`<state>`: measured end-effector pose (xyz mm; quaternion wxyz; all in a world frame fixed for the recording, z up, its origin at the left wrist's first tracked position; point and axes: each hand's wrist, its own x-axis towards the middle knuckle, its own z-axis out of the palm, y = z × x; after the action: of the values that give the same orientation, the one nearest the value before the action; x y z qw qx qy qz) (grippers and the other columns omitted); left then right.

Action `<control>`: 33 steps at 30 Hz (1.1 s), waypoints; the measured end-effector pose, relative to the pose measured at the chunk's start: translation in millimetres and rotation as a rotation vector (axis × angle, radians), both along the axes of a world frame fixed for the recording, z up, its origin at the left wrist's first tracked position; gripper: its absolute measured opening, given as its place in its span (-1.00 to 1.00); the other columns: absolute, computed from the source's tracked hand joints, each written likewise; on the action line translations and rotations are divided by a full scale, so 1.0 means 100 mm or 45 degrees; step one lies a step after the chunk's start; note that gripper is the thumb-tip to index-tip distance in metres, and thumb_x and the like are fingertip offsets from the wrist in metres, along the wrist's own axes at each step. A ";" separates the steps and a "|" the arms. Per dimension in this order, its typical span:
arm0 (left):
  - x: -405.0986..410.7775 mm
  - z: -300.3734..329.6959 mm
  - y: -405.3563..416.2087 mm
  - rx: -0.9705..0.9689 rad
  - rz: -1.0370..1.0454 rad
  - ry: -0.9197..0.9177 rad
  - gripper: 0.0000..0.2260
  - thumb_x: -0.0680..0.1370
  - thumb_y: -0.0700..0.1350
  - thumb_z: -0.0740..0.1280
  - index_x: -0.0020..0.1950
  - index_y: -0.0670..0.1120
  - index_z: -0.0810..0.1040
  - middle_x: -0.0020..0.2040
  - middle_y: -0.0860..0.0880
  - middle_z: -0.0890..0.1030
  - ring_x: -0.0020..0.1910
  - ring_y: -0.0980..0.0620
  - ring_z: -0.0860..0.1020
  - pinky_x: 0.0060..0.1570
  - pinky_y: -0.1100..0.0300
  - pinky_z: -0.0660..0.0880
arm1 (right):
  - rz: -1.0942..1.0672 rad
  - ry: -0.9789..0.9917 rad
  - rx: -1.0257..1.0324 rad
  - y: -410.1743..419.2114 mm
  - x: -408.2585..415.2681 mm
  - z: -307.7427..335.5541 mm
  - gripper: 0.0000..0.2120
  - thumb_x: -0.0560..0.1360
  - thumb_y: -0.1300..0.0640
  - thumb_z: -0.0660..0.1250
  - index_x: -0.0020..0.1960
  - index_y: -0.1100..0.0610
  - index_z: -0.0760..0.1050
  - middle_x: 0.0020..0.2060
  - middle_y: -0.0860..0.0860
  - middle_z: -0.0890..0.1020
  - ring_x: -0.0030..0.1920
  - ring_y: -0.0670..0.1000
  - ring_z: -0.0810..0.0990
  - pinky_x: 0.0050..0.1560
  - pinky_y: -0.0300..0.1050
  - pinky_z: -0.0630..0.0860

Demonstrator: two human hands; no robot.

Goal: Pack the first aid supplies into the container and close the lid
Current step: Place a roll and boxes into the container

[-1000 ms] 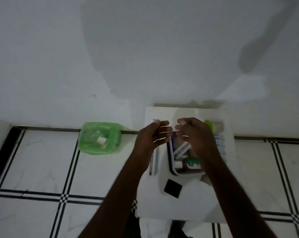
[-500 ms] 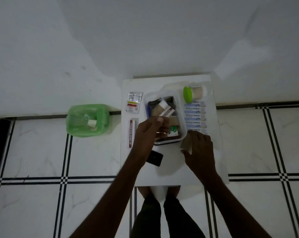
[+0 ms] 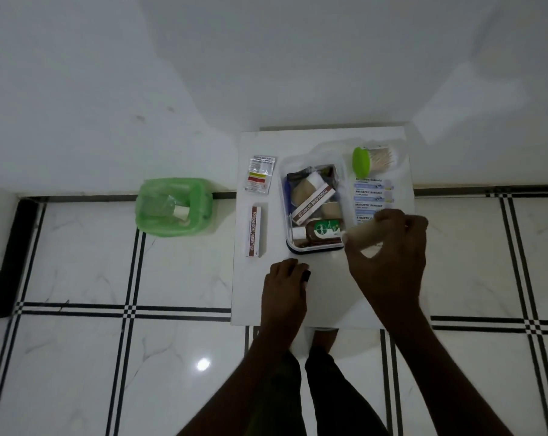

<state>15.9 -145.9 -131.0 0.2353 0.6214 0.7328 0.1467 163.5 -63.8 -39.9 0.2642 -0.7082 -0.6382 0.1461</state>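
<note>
A clear container (image 3: 284,196) with a dark rim stands on the white table (image 3: 297,306). It holds a Dettol bottle (image 3: 323,229), an ointment box (image 3: 313,203) and beige rolls (image 3: 301,190). My right hand (image 3: 392,247) grips a beige bandage roll (image 3: 360,232) at the container's near right corner. My left hand (image 3: 285,283) lies palm down on the table in front of the container, fingers over a small black object (image 3: 307,275). Outside the container lie a second ointment box (image 3: 255,231), a sachet (image 3: 260,174), antiseptic bandage strips (image 3: 371,191) and a green-lidded swab jar (image 3: 374,158).
A green plastic tub (image 3: 173,207) with a small bottle inside sits on the tiled floor left of the table, against the wall. The table's far edge meets the white wall. My legs show below the table's near edge.
My left hand came out of the container and dropped onto the black object. My right hand lifted the beige roll off the table toward the container's corner.
</note>
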 end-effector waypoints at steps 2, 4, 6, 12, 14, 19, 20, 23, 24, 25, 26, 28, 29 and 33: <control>-0.04 -0.13 -0.01 -0.043 -0.126 0.120 -0.63 0.37 -0.24 0.52 0.17 -0.09 0.61 0.19 -0.12 0.61 0.16 -0.14 0.57 0.06 0.06 0.56 | 0.072 -0.009 0.006 0.09 -0.19 0.00 -0.45 0.33 -0.08 0.49 0.19 0.18 0.44 0.17 0.23 0.43 0.18 0.19 0.46 0.09 -0.04 0.55; -0.08 -0.14 0.02 -0.035 -0.164 0.138 -0.59 0.33 -0.23 0.55 0.16 -0.09 0.60 0.14 -0.11 0.61 0.11 -0.13 0.56 0.00 0.08 0.56 | 0.140 -0.058 -0.003 0.20 -0.37 -0.05 -0.45 0.36 -0.13 0.44 0.21 0.16 0.46 0.20 0.22 0.44 0.20 0.18 0.45 0.07 -0.11 0.50; -0.14 -0.15 0.09 -0.024 -0.143 0.138 -0.60 0.34 -0.18 0.56 0.16 -0.09 0.61 0.06 -0.11 0.60 0.03 -0.12 0.55 -0.05 0.08 0.55 | 0.169 -0.096 -0.042 0.31 -0.55 -0.13 -0.46 0.37 -0.17 0.42 0.22 0.14 0.48 0.20 0.21 0.46 0.17 0.18 0.45 0.03 -0.06 0.53; -0.32 0.02 0.25 0.050 0.013 0.156 -0.84 0.35 -0.11 0.57 -0.13 -0.06 0.67 -0.22 -0.05 0.58 -0.21 -0.05 0.51 -0.18 0.07 0.51 | 0.190 -0.420 -0.181 0.45 -0.82 -0.39 -0.53 0.45 -0.18 0.34 0.19 0.14 0.48 0.19 0.20 0.49 0.13 0.18 0.48 0.09 0.06 0.44; -0.41 0.14 0.25 0.085 0.126 0.104 -0.91 0.39 -0.10 0.55 -0.16 -0.02 0.68 -0.26 -0.02 0.58 -0.23 -0.03 0.51 -0.19 0.10 0.47 | 0.206 -0.470 -0.178 0.43 -0.81 -0.42 -0.55 0.47 -0.15 0.33 0.18 0.17 0.49 0.17 0.22 0.51 0.12 0.19 0.49 0.10 0.06 0.43; -0.63 0.65 0.33 0.176 0.463 -0.082 -0.95 0.46 -0.08 0.46 -0.10 0.03 0.64 -0.20 0.05 0.56 -0.20 0.06 0.52 -0.25 0.21 0.35 | 0.358 -0.547 -0.321 0.46 -0.70 -0.46 -0.53 0.49 0.09 0.33 0.36 0.20 0.38 0.22 0.23 0.49 0.18 0.22 0.46 0.14 0.08 0.45; -0.66 0.76 0.39 0.222 0.505 -0.137 -0.94 0.46 -0.09 0.46 -0.09 0.02 0.65 -0.19 0.05 0.57 -0.23 0.09 0.54 -0.25 0.22 0.38 | 0.377 -0.560 -0.350 0.46 -0.69 -0.47 -0.50 0.48 0.12 0.34 0.38 0.20 0.37 0.22 0.23 0.49 0.18 0.22 0.46 0.14 0.07 0.45; -0.69 1.00 0.68 0.345 0.522 -0.275 -0.92 0.47 -0.14 0.45 -0.05 -0.01 0.64 -0.16 0.07 0.61 -0.27 0.13 0.56 -0.25 0.29 0.43 | 0.382 -0.542 -0.372 0.46 -0.69 -0.46 -0.52 0.46 0.12 0.36 0.35 0.18 0.42 0.19 0.22 0.51 0.15 0.21 0.47 0.12 0.07 0.47; -0.67 1.04 0.81 0.360 0.497 -0.314 -0.90 0.47 -0.15 0.45 -0.04 -0.01 0.65 -0.17 0.08 0.62 -0.28 0.14 0.56 -0.25 0.31 0.44 | 0.378 -0.539 -0.364 0.45 -0.69 -0.47 -0.54 0.46 0.12 0.35 0.34 0.19 0.43 0.18 0.22 0.52 0.14 0.22 0.48 0.10 0.08 0.48; -0.65 1.06 0.94 0.360 0.465 -0.352 -0.89 0.47 -0.16 0.44 -0.03 -0.01 0.65 -0.18 0.09 0.63 -0.29 0.15 0.56 -0.24 0.31 0.47 | 0.372 -0.535 -0.355 0.42 -0.70 -0.48 -0.55 0.46 0.12 0.34 0.32 0.20 0.44 0.17 0.23 0.53 0.13 0.22 0.48 0.09 0.08 0.49; -0.63 1.05 1.06 0.344 0.429 -0.381 -0.87 0.47 -0.16 0.44 -0.02 0.01 0.64 -0.20 0.09 0.64 -0.30 0.14 0.57 -0.24 0.26 0.51 | 0.362 -0.525 -0.346 0.38 -0.70 -0.49 -0.57 0.46 0.12 0.33 0.31 0.21 0.45 0.17 0.25 0.53 0.12 0.23 0.49 0.08 0.09 0.50; -0.57 1.03 1.31 0.269 0.338 -0.382 -0.85 0.47 -0.15 0.44 0.01 0.04 0.62 -0.24 0.08 0.66 -0.30 0.12 0.60 -0.21 0.16 0.58 | 0.331 -0.481 -0.330 0.31 -0.72 -0.52 -0.58 0.48 0.12 0.30 0.30 0.24 0.45 0.17 0.27 0.54 0.11 0.25 0.50 0.07 0.10 0.51; -0.53 1.00 1.42 0.232 0.281 -0.344 -0.84 0.48 -0.15 0.43 0.02 0.04 0.62 -0.23 0.07 0.66 -0.29 0.11 0.62 -0.19 0.13 0.59 | 0.316 -0.458 -0.328 0.28 -0.74 -0.52 -0.59 0.50 0.12 0.29 0.30 0.24 0.45 0.16 0.27 0.54 0.10 0.25 0.51 0.06 0.10 0.51; -0.41 0.92 1.67 0.158 0.110 -0.164 -0.86 0.50 -0.13 0.42 0.04 0.02 0.63 -0.16 0.03 0.73 -0.18 0.03 0.66 -0.19 0.14 0.57 | 0.257 -0.399 -0.350 0.23 -0.82 -0.50 -0.58 0.48 0.14 0.31 0.29 0.29 0.45 0.12 0.28 0.58 0.06 0.26 0.55 0.05 0.11 0.54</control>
<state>-25.4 21.2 -38.5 0.2366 0.5918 0.7318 0.2414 81.5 -40.6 -89.7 0.0470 -0.6841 -0.7132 0.1457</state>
